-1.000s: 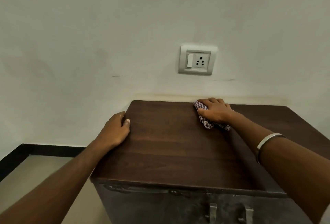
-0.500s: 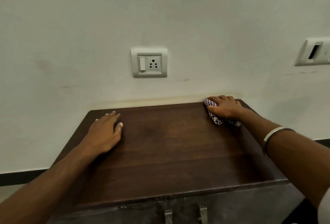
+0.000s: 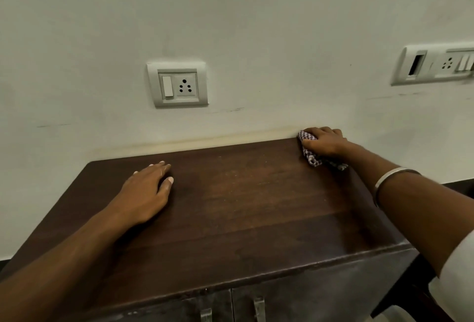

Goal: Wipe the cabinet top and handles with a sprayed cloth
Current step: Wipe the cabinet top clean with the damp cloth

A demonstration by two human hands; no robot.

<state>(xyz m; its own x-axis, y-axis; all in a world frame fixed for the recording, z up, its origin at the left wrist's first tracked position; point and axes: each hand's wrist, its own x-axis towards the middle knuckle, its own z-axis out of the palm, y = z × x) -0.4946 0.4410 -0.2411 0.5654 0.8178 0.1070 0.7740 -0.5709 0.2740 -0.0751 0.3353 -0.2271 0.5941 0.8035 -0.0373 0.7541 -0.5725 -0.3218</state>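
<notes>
Cabinet top (image 3: pixel 246 206) sits below a wall socket (image 3: pixel 179 85); right hand (image 3: pixel 324 142) grips the checked cloth (image 3: pixel 310 153) at its far right corner, left hand (image 3: pixel 146 190) rests flat, fingers straight.

A white switch-and-socket plate (image 3: pixel 178 85) sits on the pale wall (image 3: pixel 256 13) up and left of the grip, a longer switch panel (image 3: pixel 436 65) up to its right.

Left grip (image 3: pixel 147 193) flat, extended; right grip (image 3: pixel 324 143) curled.
</notes>
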